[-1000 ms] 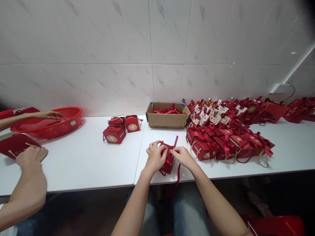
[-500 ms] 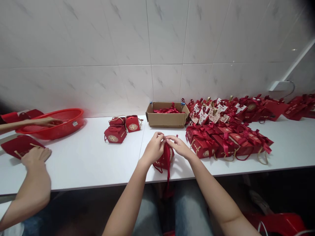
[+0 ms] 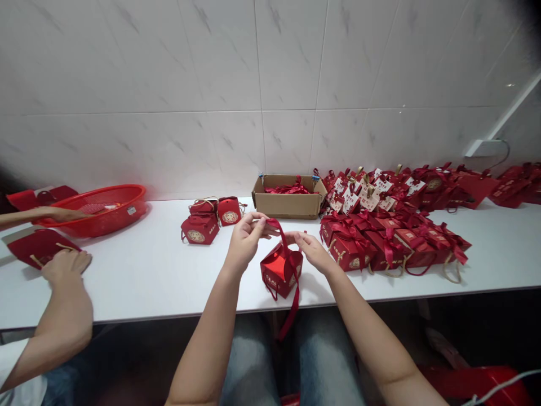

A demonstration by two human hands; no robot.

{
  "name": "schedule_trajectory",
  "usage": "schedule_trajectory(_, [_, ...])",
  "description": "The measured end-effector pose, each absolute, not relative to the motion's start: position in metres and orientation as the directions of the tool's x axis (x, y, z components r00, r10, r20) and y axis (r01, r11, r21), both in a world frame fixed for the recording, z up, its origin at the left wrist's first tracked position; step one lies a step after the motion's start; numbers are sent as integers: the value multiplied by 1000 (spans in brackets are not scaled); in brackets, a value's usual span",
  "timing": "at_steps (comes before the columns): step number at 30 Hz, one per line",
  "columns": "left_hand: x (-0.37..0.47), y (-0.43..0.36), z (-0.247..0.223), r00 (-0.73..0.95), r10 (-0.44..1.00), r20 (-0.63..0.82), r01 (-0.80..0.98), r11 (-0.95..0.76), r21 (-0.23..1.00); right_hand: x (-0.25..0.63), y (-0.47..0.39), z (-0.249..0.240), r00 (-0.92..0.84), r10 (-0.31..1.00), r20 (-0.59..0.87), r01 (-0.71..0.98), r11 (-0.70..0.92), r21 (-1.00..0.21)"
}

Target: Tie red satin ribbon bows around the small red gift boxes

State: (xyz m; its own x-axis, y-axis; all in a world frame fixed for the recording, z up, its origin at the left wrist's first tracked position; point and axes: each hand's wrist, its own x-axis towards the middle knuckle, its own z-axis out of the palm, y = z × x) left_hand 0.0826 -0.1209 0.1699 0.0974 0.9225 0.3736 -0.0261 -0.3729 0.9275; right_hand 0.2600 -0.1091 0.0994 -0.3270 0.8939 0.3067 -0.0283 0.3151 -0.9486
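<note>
Lower centre of the frame: a red gift box (image 3: 281,269) stands on the white tabletop (image 3: 169,290), near its front edge. The left hand (image 3: 246,237), above and to the left of the box, pinches a red ribbon (image 3: 289,256) between thumb and fingers; the ribbon arches over and hangs past the front edge. The right hand (image 3: 311,250), at the upper right of the box, has its thumb close to its extended fingers; whether ribbon lies between them cannot be told. Behind the hands, an open cardboard box (image 3: 287,206) contains red ribbons. Right of centre: bow-tied red boxes (image 3: 350,251) lie in front of red packages with pale tags (image 3: 369,197). Left of centre: a group of three small red boxes (image 3: 200,230). Far left: another person's hands (image 3: 66,265), one in a red basket (image 3: 103,224), the other on a red folded carton (image 3: 36,248).
</note>
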Motion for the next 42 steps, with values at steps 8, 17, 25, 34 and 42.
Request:
schedule_trajectory(8, [77, -130, 123, -12, 892, 452, 251, -435, 865, 269, -139, 139, -139, 912, 386, -93, 377, -922])
schedule_trajectory(17, [74, -127, 72, -55, 923, 380, 476, -311, 823, 267, -138, 134, -8, 949, 314, -216, 305, -928])
schedule_trajectory(25, [69, -121, 62, -228, 949, 218, 216, -168, 962, 229, -111, 75, 13, 988, 156, 294, 145, -945])
schedule_trajectory(34, [69, -123, 60, -210, 957, 202, 170, -167, 971, 230, -113, 73, -109, 991, 79, 136, 93, -986])
schedule_trajectory(42, [70, -128, 68, -164, 967, 198, 182, -167, 969, 225, -109, 70, -26, 996, 82, 329, 86, -940])
